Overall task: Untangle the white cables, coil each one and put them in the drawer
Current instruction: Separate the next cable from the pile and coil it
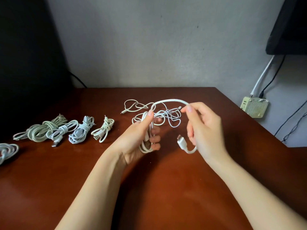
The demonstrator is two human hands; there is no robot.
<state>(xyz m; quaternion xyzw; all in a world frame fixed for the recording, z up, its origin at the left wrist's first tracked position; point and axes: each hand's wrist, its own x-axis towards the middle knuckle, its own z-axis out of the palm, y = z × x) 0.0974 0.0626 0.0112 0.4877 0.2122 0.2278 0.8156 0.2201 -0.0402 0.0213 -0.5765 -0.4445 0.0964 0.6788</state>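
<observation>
Nearest to me, my left hand (137, 138) is clamped round a smooth white cable (169, 101) gathered into long loops, while my right hand (204, 130) pinches its free end, which arches between the two and droops to a blocky plug (181, 142). Just behind lies a thin tangled heap (164, 116) on the glossy reddish-brown table (166, 188), with five coiled bundles (78, 130) at the left. Beyond stands a dull grey wall (149, 47).
</observation>
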